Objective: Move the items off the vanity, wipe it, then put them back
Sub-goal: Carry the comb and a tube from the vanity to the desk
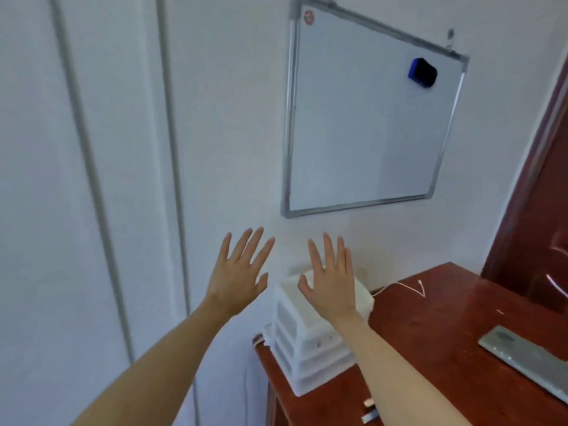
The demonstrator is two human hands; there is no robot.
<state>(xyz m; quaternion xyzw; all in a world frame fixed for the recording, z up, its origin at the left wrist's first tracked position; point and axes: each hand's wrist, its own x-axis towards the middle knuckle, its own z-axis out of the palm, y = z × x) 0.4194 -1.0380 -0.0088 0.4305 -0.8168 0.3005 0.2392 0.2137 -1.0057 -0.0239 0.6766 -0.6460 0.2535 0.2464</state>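
Left fingers: your left hand point(236, 281) has its fingers point(242, 244) spread wide and straight, back of the hand toward you, holding nothing; the tips point to about 1 o'clock, in front of the white wall point(221, 118).
Right fingers: your right hand point(333, 285) is just as wide, fingers straight and fanned toward 12 o'clock, thumb out at 9 o'clock, holding nothing.
Hands together: the two are near each other but apart, the left at 9 o'clock of the right.
Drawer box: a white plastic drawer box point(310, 355) stands upright under your right hand; the palm covers part of its top, and you cannot tell whether it touches it.
Vanity: the box sits on the near-left corner of the dark red wooden vanity point(445, 348), which runs from there toward 3 o'clock.
Cord: a thin white cord point(402, 285) lies on the wood at 2 o'clock of the box, close to the wall.
Grey item: a flat grey object point(525, 358) lies at 4 o'clock of the box, well apart from it, partly cut off by the edge of view.
Small items: some small pieces point(370, 410) lie at 5 o'clock of the box beside your right forearm; they are too blurred to name.
Board: a whiteboard point(362, 124) hangs tilted on the wall at 12 o'clock of your right hand, with a blue eraser point(422, 72) stuck near its upper right corner.
Door: a dark red door point(547, 186) stands at 3 o'clock.
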